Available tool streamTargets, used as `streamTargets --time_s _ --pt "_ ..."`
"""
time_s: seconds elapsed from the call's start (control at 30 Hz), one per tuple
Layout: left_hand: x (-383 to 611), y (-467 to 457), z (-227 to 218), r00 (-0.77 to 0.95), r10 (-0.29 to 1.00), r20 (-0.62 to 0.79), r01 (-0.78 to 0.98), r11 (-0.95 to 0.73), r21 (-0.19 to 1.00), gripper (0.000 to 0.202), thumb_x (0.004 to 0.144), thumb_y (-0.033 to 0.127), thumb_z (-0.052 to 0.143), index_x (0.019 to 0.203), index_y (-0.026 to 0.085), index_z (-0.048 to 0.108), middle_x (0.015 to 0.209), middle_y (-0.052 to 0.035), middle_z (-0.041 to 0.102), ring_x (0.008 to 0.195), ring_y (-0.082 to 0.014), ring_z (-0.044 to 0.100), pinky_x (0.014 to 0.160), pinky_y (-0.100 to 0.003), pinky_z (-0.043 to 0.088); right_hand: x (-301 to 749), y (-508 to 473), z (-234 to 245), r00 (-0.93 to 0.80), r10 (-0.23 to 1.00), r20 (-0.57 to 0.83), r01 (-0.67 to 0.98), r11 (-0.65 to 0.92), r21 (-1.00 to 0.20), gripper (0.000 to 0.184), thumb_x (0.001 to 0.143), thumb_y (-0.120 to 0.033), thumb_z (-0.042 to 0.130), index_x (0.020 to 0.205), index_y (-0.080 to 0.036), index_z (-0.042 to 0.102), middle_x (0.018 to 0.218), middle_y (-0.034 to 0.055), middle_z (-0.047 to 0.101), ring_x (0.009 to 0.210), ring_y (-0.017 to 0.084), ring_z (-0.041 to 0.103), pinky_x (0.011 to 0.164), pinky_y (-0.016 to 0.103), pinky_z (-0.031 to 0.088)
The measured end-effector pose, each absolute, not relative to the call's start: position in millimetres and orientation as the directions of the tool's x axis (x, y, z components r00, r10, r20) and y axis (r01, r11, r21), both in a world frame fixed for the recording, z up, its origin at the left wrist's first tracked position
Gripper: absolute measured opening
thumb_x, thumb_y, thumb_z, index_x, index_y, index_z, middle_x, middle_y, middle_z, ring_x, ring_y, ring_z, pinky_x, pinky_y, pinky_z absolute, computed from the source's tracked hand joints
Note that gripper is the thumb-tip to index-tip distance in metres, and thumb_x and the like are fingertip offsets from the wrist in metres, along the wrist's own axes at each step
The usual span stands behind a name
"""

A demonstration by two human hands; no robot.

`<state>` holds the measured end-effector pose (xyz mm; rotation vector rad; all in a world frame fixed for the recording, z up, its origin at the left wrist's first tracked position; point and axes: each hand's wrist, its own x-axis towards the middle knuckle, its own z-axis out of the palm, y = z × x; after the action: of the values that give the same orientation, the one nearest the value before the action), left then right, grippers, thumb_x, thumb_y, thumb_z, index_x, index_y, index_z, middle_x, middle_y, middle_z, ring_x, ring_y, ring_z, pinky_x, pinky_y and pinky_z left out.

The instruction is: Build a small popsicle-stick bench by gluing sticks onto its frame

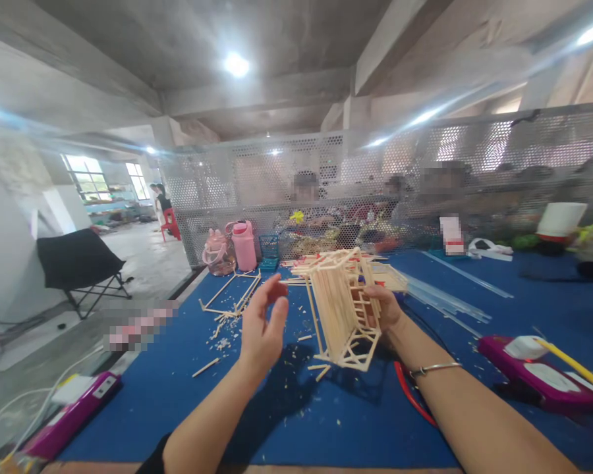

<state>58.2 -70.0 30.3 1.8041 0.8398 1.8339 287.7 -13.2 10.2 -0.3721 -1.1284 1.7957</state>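
stick model: a pale wooden-stick structure (332,316), with a close-slatted panel and an open lattice on its right, stands tilted above the middle of the table; whether its lower end touches the cloth cannot be told.
right hand: the person's right hand (388,308) grips the stick model by its lattice side, thumb on the near sticks; this hold probably keeps the slatted panel free and turned partly toward the person.
left hand: the left hand (264,324) is empty, thumb spread from the bent fingers, beside the stick model and apart from it; it looks poised to steady or touch the near side.
flat frame: a stick outline (247,295) lies beyond the left hand, perhaps set aside to leave the middle free.
loose sticks: a heap (296,266) lies behind the stick model, likely within easy reach.
clear rods: a transparent bundle (442,299) lies to the right.
power strips: one purple strip (538,378) sits at the right, another (74,415) at the left edge, presumably keeping leads near.
table: a blue surface (178,415) strewn with offcuts and pale crumbs.
drinkware: a pink tumbler (244,247) stands near the far edge.
room: a perforated metal screen (261,181) rises behind; a black folding chair (82,263) stands on the concrete floor (145,263) to the left.
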Motion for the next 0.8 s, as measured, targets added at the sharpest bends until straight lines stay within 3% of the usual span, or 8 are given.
streamTargets --time_s 0.1,0.2,0.37,0.57,0.7,0.8 --pt "61.7 -63.2 47.4 0.055 0.877 0.478 -0.256 -0.45 0.855 0.047 0.076 0.051 0.059 0.112 0.02 0.061 0.081 -0.0039 0.068 0.071 -0.0137 0.064 0.071 -0.029 0.052 285.2 -21.8 17.9 -0.552 0.794 0.256 -0.563 -0.127 -0.817 0.025 0.053 -0.02 0.062 0.078 -0.02 0.061 0.067 -0.0004 0.07 0.061 0.016 0.066 0.058 0.026 0.053" --pt "65.6 -63.1 56.7 0.161 0.904 0.397 -0.429 -0.298 0.853 0.048 0.065 0.052 0.07 0.099 0.018 0.067 0.072 -0.0025 0.068 0.064 -0.0117 0.063 0.066 -0.025 0.051 281.9 -27.9 24.3 -0.592 0.754 0.286 -0.558 -0.126 -0.82 0.03 0.051 -0.017 0.063 0.08 -0.021 0.062 0.068 -0.0019 0.069 0.06 0.014 0.066 0.058 0.023 0.051" --pt "71.4 -64.4 57.5 0.113 0.927 0.358 -0.487 -0.262 0.833 0.041 0.05 0.037 0.083 0.085 0.019 0.071 0.065 0.001 0.069 0.059 -0.0083 0.062 0.062 -0.021 0.051 279.4 -30.8 27.3 -0.607 0.74 0.289 -0.536 -0.113 -0.836 0.029 0.049 -0.017 0.064 0.078 -0.02 0.061 0.065 -0.002 0.068 0.057 0.013 0.065 0.055 0.021 0.05" --pt "73.8 -60.7 57.1 0.094 0.948 0.305 -0.509 -0.218 0.833 0.035 0.042 0.035 0.086 0.068 0.017 0.07 0.061 0.0013 0.069 0.055 -0.008 0.061 0.06 -0.021 0.052 280.1 -30.4 26.0 -0.577 0.774 0.26 -0.514 -0.097 -0.852 0.035 0.047 -0.018 0.062 0.082 -0.019 0.061 0.067 -0.0007 0.069 0.058 0.014 0.065 0.054 0.022 0.049" --pt "72.0 -60.3 56.1 0.118 0.941 0.316 -0.51 -0.216 0.833 0.033 0.047 0.033 0.085 0.071 0.016 0.07 0.063 0.0005 0.069 0.057 -0.0087 0.061 0.062 -0.023 0.052 284.5 -26.7 22.3 -0.587 0.774 0.24 -0.479 -0.092 -0.873 0.034 0.05 -0.019 0.062 0.084 -0.018 0.061 0.069 0.0014 0.069 0.059 0.016 0.065 0.059 0.027 0.051" --pt "66.2 -61.2 55.7 0.176 0.925 0.336 -0.489 -0.214 0.846 0.044 0.051 0.034 0.083 0.089 0.018 0.069 0.067 0.0001 0.069 0.059 -0.0093 0.062 0.062 -0.023 0.051 290.0 -22.6 17.5 -0.566 0.799 0.201 -0.472 -0.114 -0.874 0.027 0.057 -0.023 0.062 0.083 -0.019 0.06 0.067 0.0017 0.068 0.06 0.016 0.065 0.062 0.029 0.052"
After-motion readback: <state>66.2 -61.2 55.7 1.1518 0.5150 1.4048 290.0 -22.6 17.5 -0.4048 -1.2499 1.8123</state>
